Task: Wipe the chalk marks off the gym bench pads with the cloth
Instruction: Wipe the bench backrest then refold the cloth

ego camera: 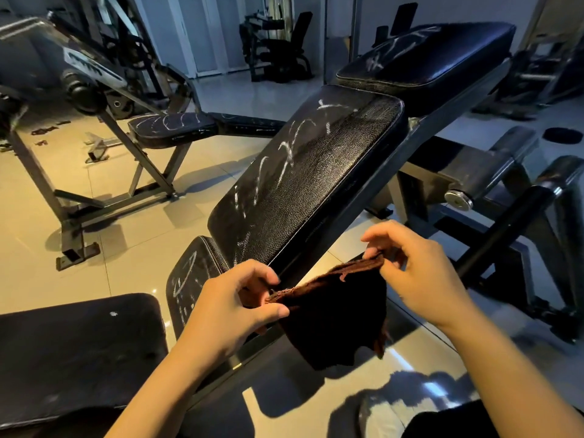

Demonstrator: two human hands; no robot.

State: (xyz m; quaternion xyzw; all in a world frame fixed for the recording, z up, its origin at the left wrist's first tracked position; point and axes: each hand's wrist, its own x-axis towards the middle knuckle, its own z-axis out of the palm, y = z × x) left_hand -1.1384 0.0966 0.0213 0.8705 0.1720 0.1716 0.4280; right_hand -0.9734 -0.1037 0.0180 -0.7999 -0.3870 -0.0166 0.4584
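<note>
No readable text anywhere — the machine's plate [84, 63] at upper left is blurred.

Dark brown cloth [335, 314] is hanging limp, pinched at its top edge, just below the tilted black bench pad [309, 175], which is showing white chalk marks [284, 153] across it.

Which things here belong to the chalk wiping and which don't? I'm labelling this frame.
Belongs: cloth, pinched by left hand and right hand; chalked long pad; small pad; top pad; far bench pad.
Just there: weight plate; background machine.
</note>
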